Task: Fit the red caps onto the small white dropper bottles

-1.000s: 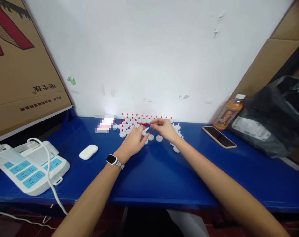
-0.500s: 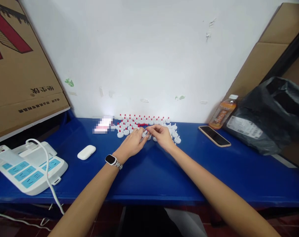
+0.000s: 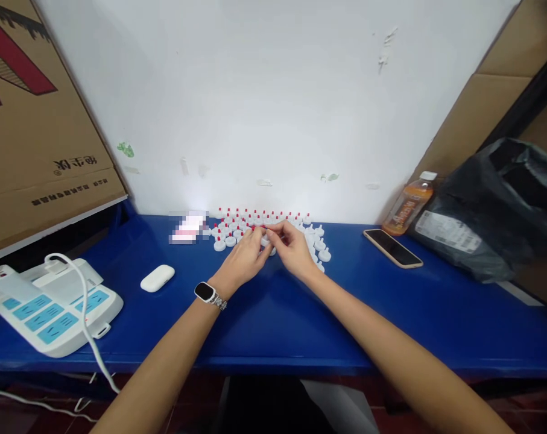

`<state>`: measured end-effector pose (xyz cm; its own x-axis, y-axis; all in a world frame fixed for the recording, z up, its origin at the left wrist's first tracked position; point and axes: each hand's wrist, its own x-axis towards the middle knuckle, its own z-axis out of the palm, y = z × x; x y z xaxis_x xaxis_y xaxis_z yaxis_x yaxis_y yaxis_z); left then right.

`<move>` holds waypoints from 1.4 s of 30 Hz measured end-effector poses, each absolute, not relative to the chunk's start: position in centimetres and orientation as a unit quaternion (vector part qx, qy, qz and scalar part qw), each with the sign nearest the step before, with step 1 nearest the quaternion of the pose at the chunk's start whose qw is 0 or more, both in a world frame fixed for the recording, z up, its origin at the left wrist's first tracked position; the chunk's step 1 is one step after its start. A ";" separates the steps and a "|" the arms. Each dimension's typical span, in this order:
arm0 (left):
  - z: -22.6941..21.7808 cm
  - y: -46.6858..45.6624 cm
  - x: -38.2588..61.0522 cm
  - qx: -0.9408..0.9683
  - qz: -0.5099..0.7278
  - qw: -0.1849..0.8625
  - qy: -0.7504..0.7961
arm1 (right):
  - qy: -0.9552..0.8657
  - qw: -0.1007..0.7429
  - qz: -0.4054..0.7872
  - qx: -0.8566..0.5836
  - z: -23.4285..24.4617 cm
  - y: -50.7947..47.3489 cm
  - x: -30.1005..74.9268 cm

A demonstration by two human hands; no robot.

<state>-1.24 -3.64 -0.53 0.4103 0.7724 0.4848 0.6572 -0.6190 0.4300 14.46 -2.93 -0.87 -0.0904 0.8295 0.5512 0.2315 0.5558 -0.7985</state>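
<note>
My left hand (image 3: 243, 258), with a watch on its wrist, is closed around a white nozzle cap (image 3: 265, 240), partly hidden by the fingers. Thumb and fingers of my right hand (image 3: 295, 248) pinch together at the top of that cap; whatever lies between these fingertips is hidden. Behind and left of the hands stand several rows of white nozzle caps with red tips (image 3: 219, 244). White nozzle caps without red tips (image 3: 324, 255) lie to the right of my right hand. Small loose red tips (image 3: 257, 228) show just beyond my fingers, mostly covered.
On the blue table (image 3: 273, 325) lie a white earbud case (image 3: 158, 278) and a power strip (image 3: 58, 310) with a cable at left. At right are a phone (image 3: 392, 248), an orange drink bottle (image 3: 407, 205) and a black plastic bag (image 3: 485, 211). A white wall stands behind.
My right hand has shifted slightly, its fingers now covering the cap's tip, where some red showed before. My left hand keeps its hold, nearly in place.
</note>
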 end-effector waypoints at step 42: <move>-1.8 -2.3 -3.0 0.839 0.294 0.069 0.453 | -0.752 0.404 0.194 -0.483 0.5 2.1 17.4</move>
